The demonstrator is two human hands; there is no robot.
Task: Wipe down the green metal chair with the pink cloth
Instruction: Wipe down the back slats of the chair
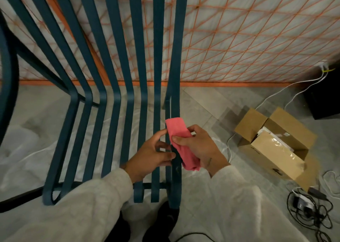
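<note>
1. At 6 o'clock, nearest the camera, a pair of dark shoes stood on the floor between two cream fleece sleeves.
2. Just past them, the left hand lay across the seat of the slatted green metal chair. Its fingers were fairly straight and close together, with the tips touching the outermost slat and the thumb reaching the cloth's edge.
3. Beside it, towards 3 o'clock, the right hand gripped the soft pink cloth. The thumb was pressed over the fold and the fingers were curled behind it, so the cloth wrapped that same slat at the seat's 3 o'clock edge.
4. The cloth looked light and limp. It would likely bunch or slip unless pinched round the slat, so a hold at its middle seemed best.
5. The chair looked rigid, smooth and fairly heavy. Its narrow slats gave firm places to brace, and the free hand seemed well placed on the seat to steady it.
6. At 3 o'clock, well apart from the chair, sat an open brown cardboard box, and a tangle of black cables lay at 4 o'clock.
7. Farthest off, from 12 to 2 o'clock, orange netting covered pale sheeting behind the chair's back slats.
</note>
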